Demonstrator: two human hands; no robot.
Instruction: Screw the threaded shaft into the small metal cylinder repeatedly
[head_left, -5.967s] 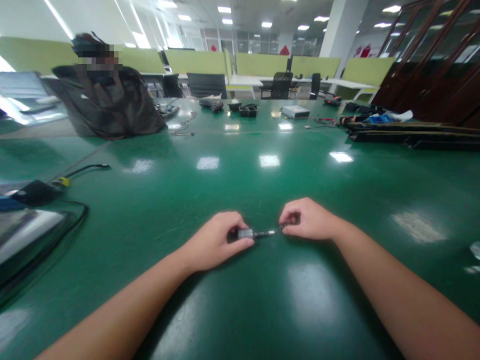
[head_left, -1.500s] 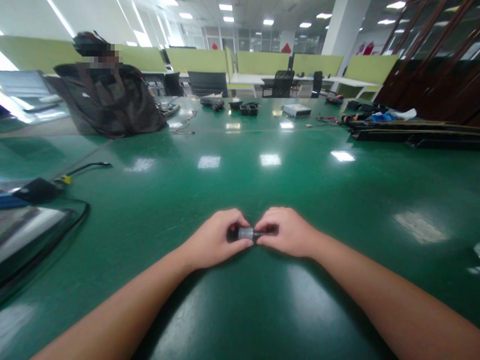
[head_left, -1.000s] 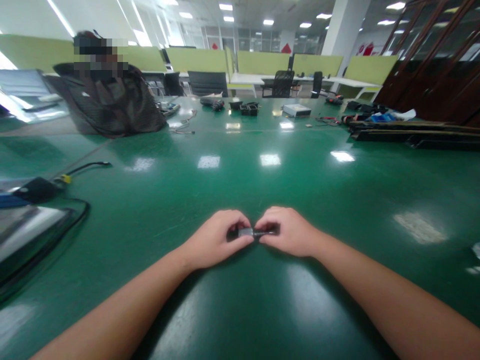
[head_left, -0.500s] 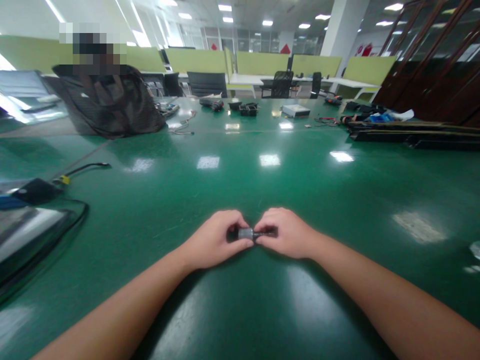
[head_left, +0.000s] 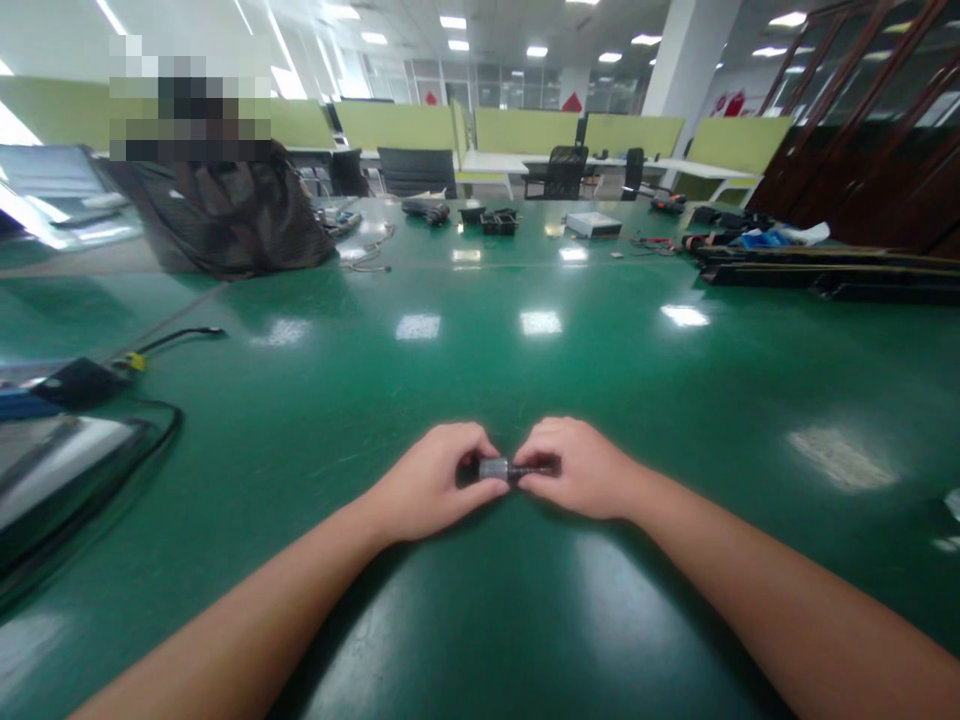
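Close above the green table (head_left: 480,380), or resting on it, lies a small grey metal cylinder (head_left: 493,468) with a thin dark shaft (head_left: 529,470) pointing right. My left hand (head_left: 424,482) has the cylinder between thumb and fingers, and its dark left end is partly inside the grip. My right hand (head_left: 589,468) pinches the shaft, whose far end disappears into the palm. Both hands nearly meet at the fingertips. I cannot tell what exact kind of part this is.
At the left lie a device with a pale top (head_left: 64,465) and black cables (head_left: 176,340). Farther back stands a large dark bag (head_left: 240,225). Black bars (head_left: 825,272), a silver box (head_left: 592,224) and several small parts lie along the far side.
Both hands keep their grip on the cylinder and shaft, with almost no visible movement. The whole view has shifted very slightly.
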